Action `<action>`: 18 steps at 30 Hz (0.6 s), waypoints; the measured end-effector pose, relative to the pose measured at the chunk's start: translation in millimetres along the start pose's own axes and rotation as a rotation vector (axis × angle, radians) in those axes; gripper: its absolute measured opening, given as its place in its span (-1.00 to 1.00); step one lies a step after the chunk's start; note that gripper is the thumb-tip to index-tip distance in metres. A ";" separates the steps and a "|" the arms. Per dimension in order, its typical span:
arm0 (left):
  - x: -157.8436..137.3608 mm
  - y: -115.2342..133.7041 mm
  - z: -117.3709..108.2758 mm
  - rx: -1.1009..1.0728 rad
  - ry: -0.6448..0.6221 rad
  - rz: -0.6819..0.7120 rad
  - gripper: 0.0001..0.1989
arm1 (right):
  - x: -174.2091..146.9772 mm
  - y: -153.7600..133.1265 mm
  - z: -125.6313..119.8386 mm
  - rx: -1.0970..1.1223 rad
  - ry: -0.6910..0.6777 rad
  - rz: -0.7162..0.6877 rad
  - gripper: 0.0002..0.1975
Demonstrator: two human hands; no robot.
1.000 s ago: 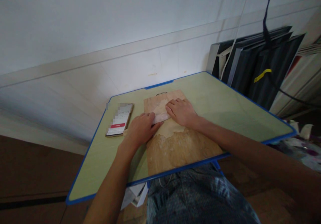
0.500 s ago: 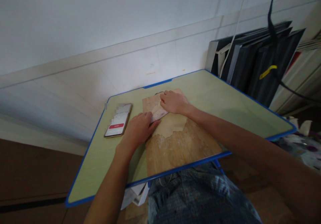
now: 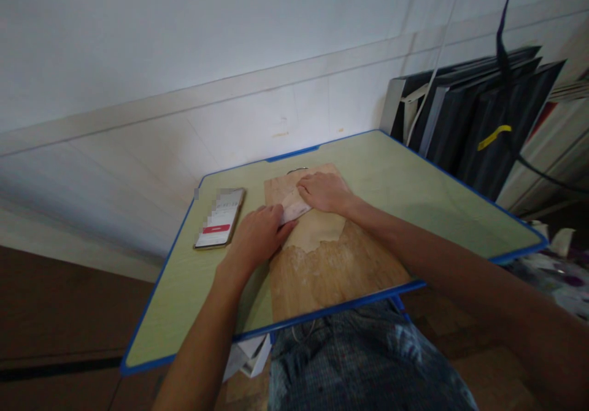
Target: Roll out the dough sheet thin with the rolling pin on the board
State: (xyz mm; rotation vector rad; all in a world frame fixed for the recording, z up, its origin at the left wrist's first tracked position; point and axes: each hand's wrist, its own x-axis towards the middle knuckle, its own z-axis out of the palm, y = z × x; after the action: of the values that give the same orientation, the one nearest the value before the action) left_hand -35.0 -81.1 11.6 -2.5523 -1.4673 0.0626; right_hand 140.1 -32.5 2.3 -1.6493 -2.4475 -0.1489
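Observation:
A wooden board (image 3: 331,276) lies on the small table in front of me, with part of a metal clip or ring showing at its far edge. Its middle bears a paler patch (image 3: 317,230) with a jagged near edge. Across the far half runs a whitish strip (image 3: 294,208); whether it is paper or a lifted surface layer I cannot tell. My left hand (image 3: 260,236) is closed on the strip's left end, thumb toward the patch. My right hand (image 3: 324,192) has its fingers curled over the right end. Both hands rest low against the board.
The green table (image 3: 414,196) has a blue rim and stands close to the white wall. A phone (image 3: 221,218) with a lit screen lies left of my left hand. Dark panels (image 3: 483,104) lean at the back right, and a black cable (image 3: 504,55) hangs before them.
The view has shifted slightly. Both hands keep nearly the same hold on the strip, the right one perhaps a little lower. The board and phone have not visibly moved on the table.

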 end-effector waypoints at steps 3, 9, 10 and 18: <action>0.3 -0.1 -0.4 0.004 -0.003 0.004 -0.63 | -2.0 -1.4 -0.5 -0.008 0.022 0.004 -0.55; 0.5 0.8 -1.1 0.011 -0.022 -0.012 -0.64 | -8.1 -4.1 -1.6 -0.014 0.035 0.021 -0.53; 0.5 0.9 -1.1 0.014 -0.021 -0.010 -0.64 | -8.9 -4.4 -1.7 -0.011 0.040 0.022 -0.53; 0.5 1.3 -1.2 0.016 -0.007 0.005 -0.64 | -11.4 -4.4 -1.2 -0.020 0.050 0.015 -0.52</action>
State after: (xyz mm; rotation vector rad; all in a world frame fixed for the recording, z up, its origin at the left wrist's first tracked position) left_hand -33.5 -81.5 12.6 -2.5456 -1.4571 0.0829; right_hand 140.3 -44.7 1.2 -1.6513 -2.4047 -0.2107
